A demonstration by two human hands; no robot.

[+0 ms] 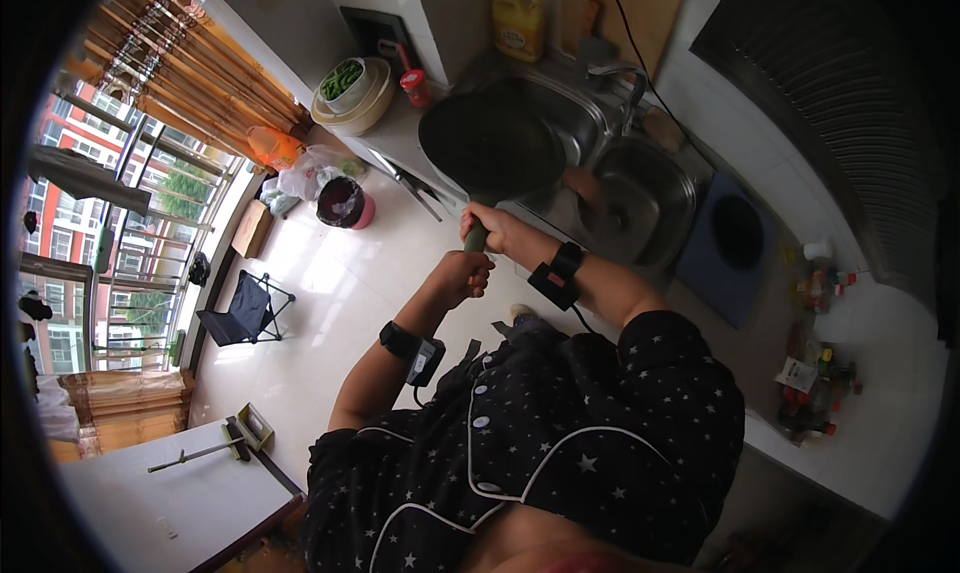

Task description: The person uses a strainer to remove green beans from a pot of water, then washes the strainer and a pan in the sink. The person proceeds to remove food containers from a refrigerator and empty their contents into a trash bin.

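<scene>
A dark round pan (491, 142) is held out over the counter edge and partly over the left basin of a steel double sink (637, 198). Its green handle (475, 237) points back towards me. My right hand (491, 228) grips this handle close to the pan. Just below it, my left hand (459, 277) is closed around the handle's end. A brown shape (583, 189) shows beside the pan at the sink's divider; what it is cannot be made out. The faucet (634, 97) stands behind the basins.
Beans in a bowl (341, 79), a red-lidded jar (414, 87) and a yellow jug (517, 27) stand on the counter. A blue board (724, 247) and several bottles (814, 393) lie rightward. On the floor are a bin (345, 204) and a folding stool (244, 310).
</scene>
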